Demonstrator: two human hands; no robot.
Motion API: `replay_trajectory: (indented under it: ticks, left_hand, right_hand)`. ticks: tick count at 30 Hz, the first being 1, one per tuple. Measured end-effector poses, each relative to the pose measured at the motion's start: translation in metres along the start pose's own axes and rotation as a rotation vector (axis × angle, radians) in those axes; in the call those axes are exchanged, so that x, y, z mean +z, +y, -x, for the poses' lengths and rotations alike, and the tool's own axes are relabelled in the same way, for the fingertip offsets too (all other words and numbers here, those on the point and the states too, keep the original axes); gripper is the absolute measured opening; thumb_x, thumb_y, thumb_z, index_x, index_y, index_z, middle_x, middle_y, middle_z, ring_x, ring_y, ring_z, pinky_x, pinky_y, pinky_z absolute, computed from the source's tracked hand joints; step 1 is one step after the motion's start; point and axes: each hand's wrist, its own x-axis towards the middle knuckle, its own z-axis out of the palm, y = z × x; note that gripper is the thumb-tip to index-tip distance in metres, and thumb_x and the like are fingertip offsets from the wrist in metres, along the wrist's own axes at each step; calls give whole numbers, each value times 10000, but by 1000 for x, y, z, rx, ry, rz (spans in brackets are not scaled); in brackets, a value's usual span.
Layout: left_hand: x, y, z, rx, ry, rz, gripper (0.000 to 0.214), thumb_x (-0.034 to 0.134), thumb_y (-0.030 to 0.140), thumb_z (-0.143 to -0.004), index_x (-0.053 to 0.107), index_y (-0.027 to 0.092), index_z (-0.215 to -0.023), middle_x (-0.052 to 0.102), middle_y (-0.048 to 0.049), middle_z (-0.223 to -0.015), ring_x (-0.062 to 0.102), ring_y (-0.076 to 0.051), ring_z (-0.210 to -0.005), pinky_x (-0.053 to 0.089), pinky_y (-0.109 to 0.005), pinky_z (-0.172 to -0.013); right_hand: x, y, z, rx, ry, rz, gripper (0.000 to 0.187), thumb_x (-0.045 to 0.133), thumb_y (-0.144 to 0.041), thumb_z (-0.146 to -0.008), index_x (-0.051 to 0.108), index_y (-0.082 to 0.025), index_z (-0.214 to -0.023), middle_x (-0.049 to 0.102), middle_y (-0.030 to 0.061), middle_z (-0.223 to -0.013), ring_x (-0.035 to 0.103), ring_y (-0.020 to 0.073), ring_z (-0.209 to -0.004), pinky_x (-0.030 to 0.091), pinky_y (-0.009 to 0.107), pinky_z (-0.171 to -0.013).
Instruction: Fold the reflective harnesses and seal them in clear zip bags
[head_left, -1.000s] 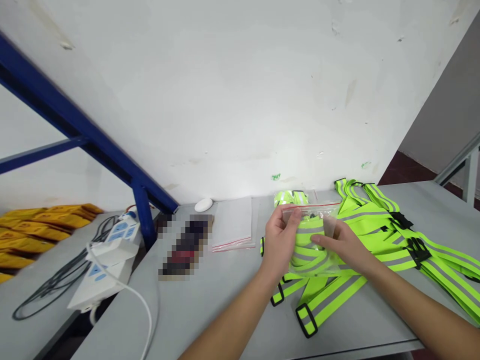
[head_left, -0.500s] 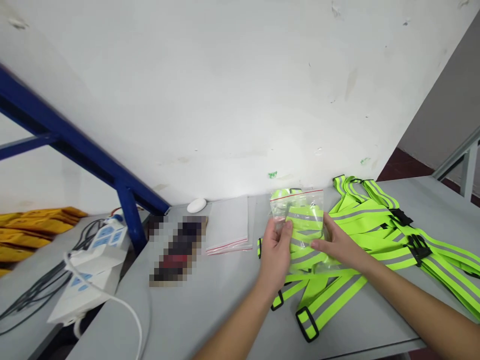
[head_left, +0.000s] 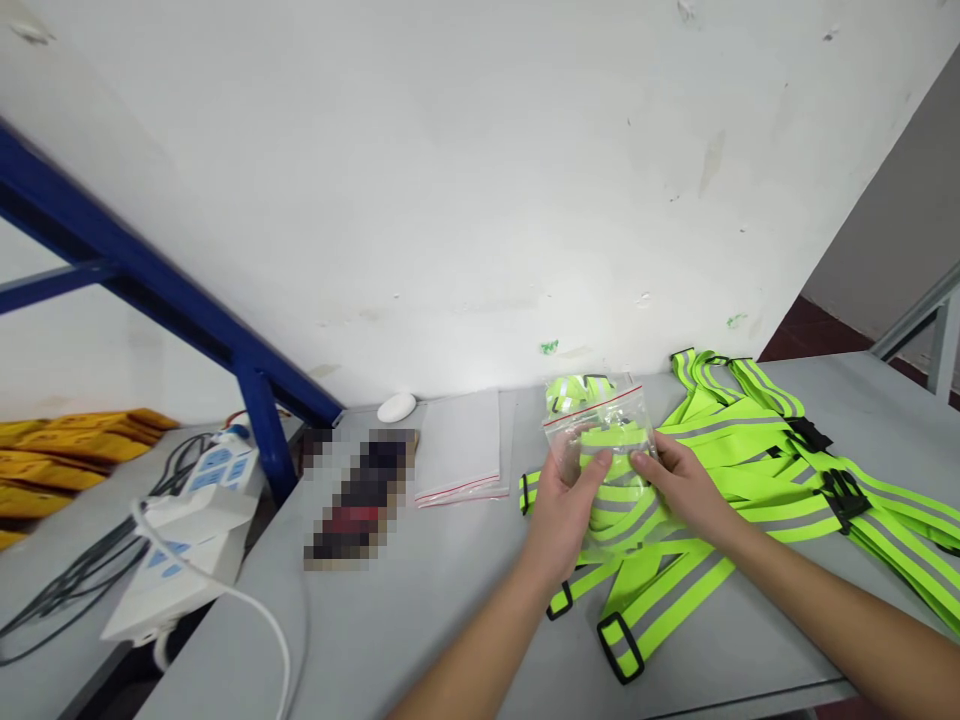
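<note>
The left hand [head_left: 564, 500] and right hand [head_left: 684, 488] are closed on opposite sides of the filled clear bag [head_left: 621, 508], over the loose straps [head_left: 739, 485]. One filled packet [head_left: 576, 392] lies behind; the loose straps are unbagged.

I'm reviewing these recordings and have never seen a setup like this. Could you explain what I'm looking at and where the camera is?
There is no robot here: these are a person's two bare hands, seen by a camera worn on their head, looking forward and down. The left hand and right hand together hold a clear bag with a red line near its top edge; inside is a folded yellow-green strap with grey stripes. Similar loose straps with black buckles spread over the grey table. Behind the held bag is another bagged bundle. Left of the hands lie flat plastic bags, a white oval object and something pixelated, so I cannot identify it.
</note>
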Motion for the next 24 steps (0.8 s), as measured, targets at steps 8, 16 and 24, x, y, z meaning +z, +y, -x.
replay_trajectory:
  ticks: [8, 16, 24]
  left_hand:
    - [0, 3, 0, -43, 50, -23, 486, 791, 460, -671, 640, 179, -1038, 742, -69, -908, 705, -255, -873, 553, -364, -780]
    - [1, 3, 8, -55, -88, -188, 370, 718, 452, -764, 701, 193, -1029, 741, -54, -817, 700, -238, -843, 547, -347, -780]
    - [4, -2, 3, -85, 19, -90, 413, 725, 485, -742, 733, 164, -1003, 758, -75, -888, 701, -251, -882, 532, -330, -796]
  right_hand:
    - [2, 1, 1, -53, 58, 173, 340, 671, -541, -782, 615, -223, -888, 581, -6, -759, 525, 163, -693, 449, 266, -623]
    - [-10, -20, -2, -121, 198, 30, 263, 602, -492, -862, 592, -234, -813, 586, -8, -766, 530, 152, -730, 440, 252, -684]
    - [-22, -27, -7, -14, 146, 50, 291, 675, -478, -809, 592, -206, -746, 566, -24, -683, 511, 127, -652, 420, 243, -636]
